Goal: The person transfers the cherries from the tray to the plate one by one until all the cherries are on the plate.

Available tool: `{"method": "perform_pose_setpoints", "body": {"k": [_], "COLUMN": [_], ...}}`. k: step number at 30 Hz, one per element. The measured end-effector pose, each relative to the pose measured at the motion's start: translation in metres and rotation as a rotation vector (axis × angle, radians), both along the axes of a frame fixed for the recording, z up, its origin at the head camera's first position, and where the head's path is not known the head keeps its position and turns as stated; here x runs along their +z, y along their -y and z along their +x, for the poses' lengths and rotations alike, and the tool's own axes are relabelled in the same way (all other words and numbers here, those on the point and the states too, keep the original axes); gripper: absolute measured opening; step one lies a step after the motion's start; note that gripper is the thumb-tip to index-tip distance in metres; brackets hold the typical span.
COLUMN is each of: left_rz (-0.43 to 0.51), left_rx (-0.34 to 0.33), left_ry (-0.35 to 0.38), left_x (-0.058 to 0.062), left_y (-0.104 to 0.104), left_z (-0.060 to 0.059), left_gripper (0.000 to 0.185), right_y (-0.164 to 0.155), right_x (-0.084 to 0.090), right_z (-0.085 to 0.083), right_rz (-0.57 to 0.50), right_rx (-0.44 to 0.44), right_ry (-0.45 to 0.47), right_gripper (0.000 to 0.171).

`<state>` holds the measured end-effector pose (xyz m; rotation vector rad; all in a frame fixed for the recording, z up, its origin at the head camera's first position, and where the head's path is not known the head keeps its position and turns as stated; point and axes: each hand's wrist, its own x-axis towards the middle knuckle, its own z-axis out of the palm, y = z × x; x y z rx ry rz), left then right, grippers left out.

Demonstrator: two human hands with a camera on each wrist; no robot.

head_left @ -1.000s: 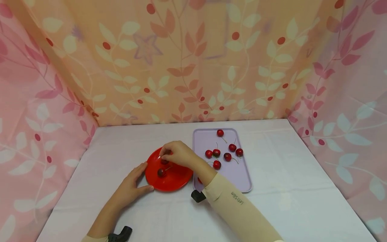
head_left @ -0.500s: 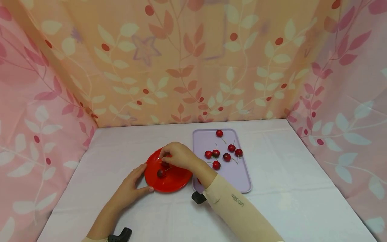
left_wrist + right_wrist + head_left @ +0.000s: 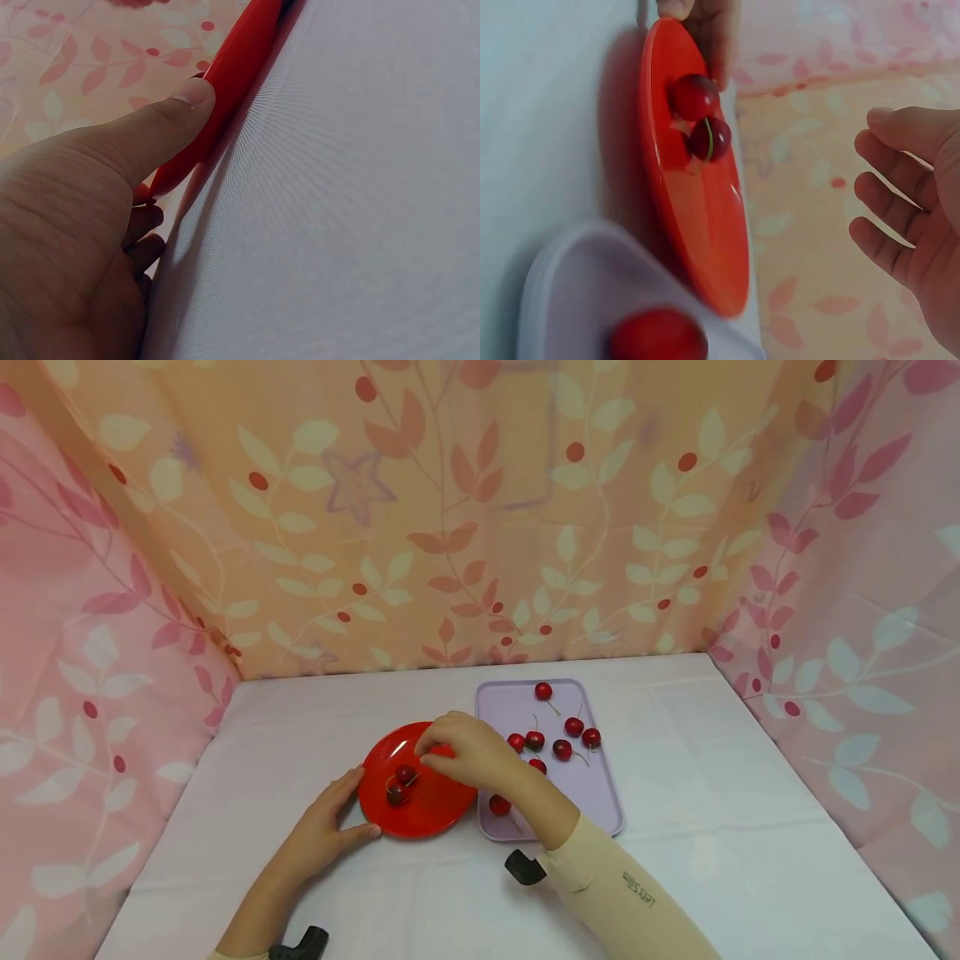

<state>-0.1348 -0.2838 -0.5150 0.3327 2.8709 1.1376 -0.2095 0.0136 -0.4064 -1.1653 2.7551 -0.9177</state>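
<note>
A red plate (image 3: 431, 802) lies on the white cloth with two dark cherries (image 3: 406, 773) on it, side by side. My left hand (image 3: 358, 802) holds the plate's left rim, thumb (image 3: 180, 105) pressed on the near edge (image 3: 240, 67) and fingers round the far side. My right hand (image 3: 435, 752) hovers over the plate's right part. In the right wrist view its fingers (image 3: 900, 195) are spread and hold nothing, above the plate (image 3: 697, 210) and the two cherries (image 3: 695, 96).
A lilac tray (image 3: 592, 802) sits right of the plate with several red cherries (image 3: 562, 748) on it, one (image 3: 499, 804) near its front left corner. Patterned curtains close in the table at the back and on both sides.
My right hand let go of the cherry it held on the plate and drew back to the right. That cherry now lies beside the other one. The left hand has not moved.
</note>
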Motion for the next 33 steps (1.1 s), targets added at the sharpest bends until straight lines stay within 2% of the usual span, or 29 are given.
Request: {"method": "perform_pose_setpoints", "body": {"k": [4, 7, 13, 25, 33], "left_rz": [-0.013, -0.001, 0.013, -0.008, -0.008], "left_rx": [0.013, 0.01, 0.004, 0.019, 0.019], "left_ry": [0.006, 0.0, 0.009, 0.018, 0.024], "left_x": [0.0, 0.001, 0.0, -0.001, 0.001], "left_y": [-0.002, -0.001, -0.004, -0.002, -0.005], "left_z": [-0.001, -0.003, -0.003, -0.001, 0.002], "left_gripper": [0.103, 0.103, 0.103, 0.104, 0.103], "right_y": [-0.03, -0.05, -0.093, -0.164, -0.197], "right_x": [0.007, 0.01, -0.002, -0.024, -0.041], "right_z": [0.013, 0.019, 0.027, 0.04, 0.042], "right_rz": [-0.056, -0.104, -0.216, -0.176, -0.209], "right_rx": [-0.043, -0.067, -0.109, -0.24, -0.331], "right_ry": [0.007, -0.023, -0.077, -0.16, -0.176], "right_gripper": [0.011, 0.011, 0.013, 0.02, 0.023]}}
